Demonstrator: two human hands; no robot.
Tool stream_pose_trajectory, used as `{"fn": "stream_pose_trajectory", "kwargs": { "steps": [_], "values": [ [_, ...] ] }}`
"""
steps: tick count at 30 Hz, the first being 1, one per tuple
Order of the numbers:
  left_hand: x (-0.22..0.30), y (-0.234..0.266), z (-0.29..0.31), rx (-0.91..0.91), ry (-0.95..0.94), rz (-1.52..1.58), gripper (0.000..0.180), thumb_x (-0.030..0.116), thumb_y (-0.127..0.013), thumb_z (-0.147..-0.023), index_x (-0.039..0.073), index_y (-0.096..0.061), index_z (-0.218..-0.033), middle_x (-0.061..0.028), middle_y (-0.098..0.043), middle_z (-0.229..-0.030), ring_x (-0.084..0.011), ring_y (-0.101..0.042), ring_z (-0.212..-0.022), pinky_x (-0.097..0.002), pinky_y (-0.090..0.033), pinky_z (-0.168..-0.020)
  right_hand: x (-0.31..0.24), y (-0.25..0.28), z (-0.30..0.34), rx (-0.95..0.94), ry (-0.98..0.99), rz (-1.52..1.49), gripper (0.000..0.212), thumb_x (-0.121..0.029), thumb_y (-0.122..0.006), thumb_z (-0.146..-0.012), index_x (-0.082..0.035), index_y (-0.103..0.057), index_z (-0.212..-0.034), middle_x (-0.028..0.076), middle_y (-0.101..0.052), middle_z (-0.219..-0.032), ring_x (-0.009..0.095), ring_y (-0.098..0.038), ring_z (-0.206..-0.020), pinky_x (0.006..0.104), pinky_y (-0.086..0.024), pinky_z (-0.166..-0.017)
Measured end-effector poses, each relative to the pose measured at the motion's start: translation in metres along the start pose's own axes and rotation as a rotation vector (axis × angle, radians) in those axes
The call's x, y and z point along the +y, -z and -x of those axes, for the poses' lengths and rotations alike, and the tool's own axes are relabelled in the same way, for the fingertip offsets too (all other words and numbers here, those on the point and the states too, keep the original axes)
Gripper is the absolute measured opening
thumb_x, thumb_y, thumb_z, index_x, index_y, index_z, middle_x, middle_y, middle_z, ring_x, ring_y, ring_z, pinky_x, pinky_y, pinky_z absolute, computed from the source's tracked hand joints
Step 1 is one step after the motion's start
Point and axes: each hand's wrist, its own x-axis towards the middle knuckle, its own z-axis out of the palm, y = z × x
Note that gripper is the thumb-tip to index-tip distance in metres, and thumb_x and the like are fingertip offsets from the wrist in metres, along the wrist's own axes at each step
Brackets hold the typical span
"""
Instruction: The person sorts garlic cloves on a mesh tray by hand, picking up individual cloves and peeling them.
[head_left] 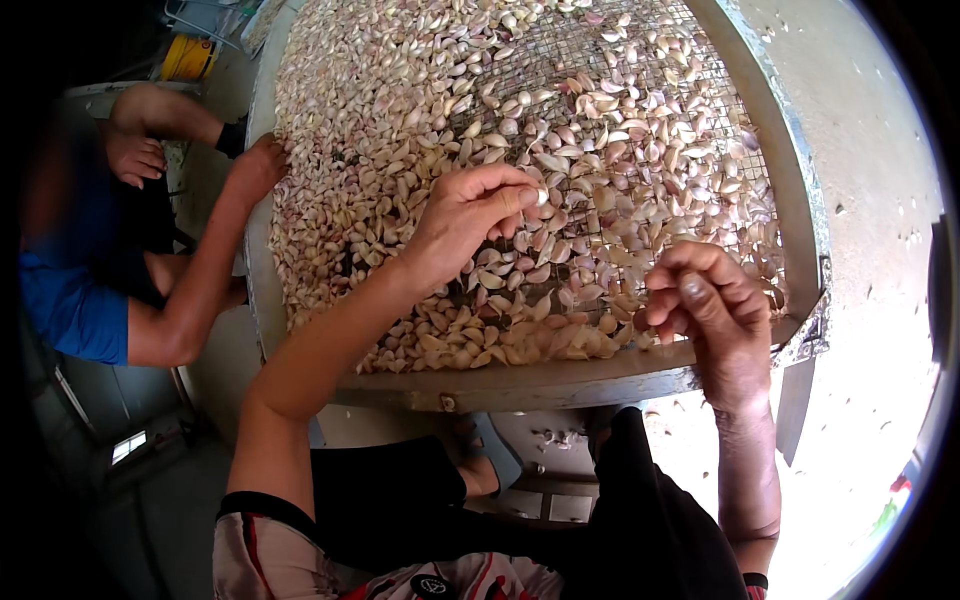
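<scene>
Nearest, at about five o'clock, the right hand (705, 300) hovers just above the near rim of the sieve tray (560, 382), its fingers curled and pinched together; whether they hold anything I cannot tell. A little farther, near the centre, the left hand (470, 215) is raised over the heap with thumb and fingertips clamped on a single pale garlic clove (541, 197). Beneath both lies the heap of garlic cloves (420, 120), thick from nine to twelve o'clock and thinner toward two o'clock, where the wire mesh (620, 60) shows through. To pick well here, I judge it best to lift one clove at a time with a light fingertip grip, keeping the wrist high so loose skins fall through the mesh. Farther off at nine o'clock, a co-worker's hand (257, 168) rests on the far left rim, the blue sleeve (75, 310) behind it.
</scene>
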Motion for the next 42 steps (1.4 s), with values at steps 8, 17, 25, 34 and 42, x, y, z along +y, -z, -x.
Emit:
{"fn": "stream_pose_trajectory", "kwargs": {
  "steps": [8, 17, 25, 34, 42],
  "values": [
    [0.033, -0.059, 0.042, -0.062, -0.199, 0.267, 0.012, 0.003, -0.056, -0.096, -0.002, -0.062, -0.105, -0.0082, -0.066, -0.081, -0.009, -0.06, -0.061, -0.0203, -0.048, -0.053, -0.001, -0.037, -0.014, -0.125, 0.018, 0.067, 0.017, 0.004, -0.054, -0.095, 0.0, -0.051, -0.111, 0.006, -0.063, -0.096, 0.009, -0.063, -0.085, 0.0221, -0.052, -0.073],
    [0.03, -0.097, 0.055, 0.125, -0.43, -0.125, 0.007, -0.001, -0.055, -0.095, 0.0, -0.059, -0.1, -0.0023, -0.06, -0.076, -0.0045, -0.055, -0.062, -0.0205, -0.047, -0.055, 0.005, -0.04, -0.007, -0.002, 0.27, 0.406, 0.014, 0.007, -0.042, -0.089, 0.0, -0.048, -0.099, 0.009, -0.057, -0.08, 0.012, -0.061, -0.07, 0.0284, -0.05, -0.06],
    [0.023, -0.094, 0.051, 0.085, -0.563, -0.139, 0.015, -0.002, -0.064, -0.088, 0.001, -0.058, -0.101, -0.0071, -0.06, -0.077, -0.0132, -0.063, -0.068, -0.0264, -0.054, -0.056, -0.001, -0.036, 0.004, -0.02, -0.115, -0.167, 0.022, -0.026, -0.046, -0.101, -0.006, -0.053, -0.107, 0.0, -0.053, -0.086, 0.007, -0.05, -0.074, 0.0217, -0.038, -0.059],
    [-0.018, -0.076, 0.071, -0.083, -0.539, -0.239, 0.021, 0.002, -0.067, -0.087, 0.003, -0.059, -0.107, -0.0099, -0.064, -0.093, -0.0168, -0.064, -0.08, -0.0284, -0.054, -0.068, -0.012, -0.005, 0.022, -0.077, -0.155, -0.51, 0.017, -0.023, -0.052, -0.101, -0.007, -0.056, -0.103, -0.003, -0.043, -0.075, 0.003, -0.036, -0.053, 0.0158, -0.028, -0.039],
    [-0.037, 0.041, 0.009, 0.167, -0.427, -0.721, 0.025, 0.003, -0.069, -0.083, 0.002, -0.063, -0.108, -0.0069, -0.062, -0.099, -0.0179, -0.061, -0.081, -0.0285, -0.053, -0.072, -0.073, 0.161, 0.038, 0.346, 0.315, -0.068, 0.035, -0.018, -0.035, -0.105, -0.002, -0.045, -0.135, 0.014, -0.056, -0.121, 0.01, -0.052, -0.079, 0.0226, -0.049, -0.068]
  ]
}}
